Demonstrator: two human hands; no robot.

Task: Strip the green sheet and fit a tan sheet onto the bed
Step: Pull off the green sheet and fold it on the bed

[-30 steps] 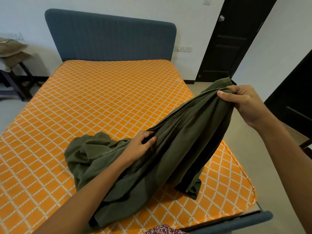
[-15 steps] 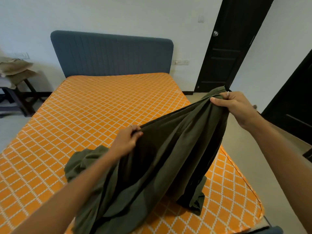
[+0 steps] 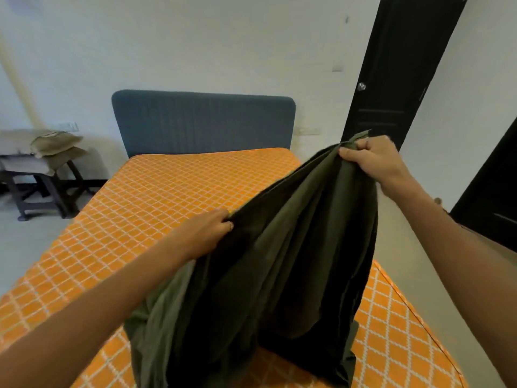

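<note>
The green sheet (image 3: 279,275) hangs bunched between my hands above the bare orange diamond-patterned mattress (image 3: 156,203). My right hand (image 3: 372,161) grips its top edge, held high at the right. Lower and nearer the middle, my left hand (image 3: 204,233) pinches the same edge. The sheet's lower folds trail onto the mattress near the foot of the bed. Folded tan cloth (image 3: 53,144) lies on a dark stool at the far left.
A blue padded headboard (image 3: 201,121) stands against the white wall. The dark stool (image 3: 42,189) is on the floor left of the bed. A black door (image 3: 391,79) is at the right, with more dark panels at the far right edge.
Both hands have lifted the green sheet higher off the mattress, and the pile that lay to the left has been drawn up. The view has tilted upward.
</note>
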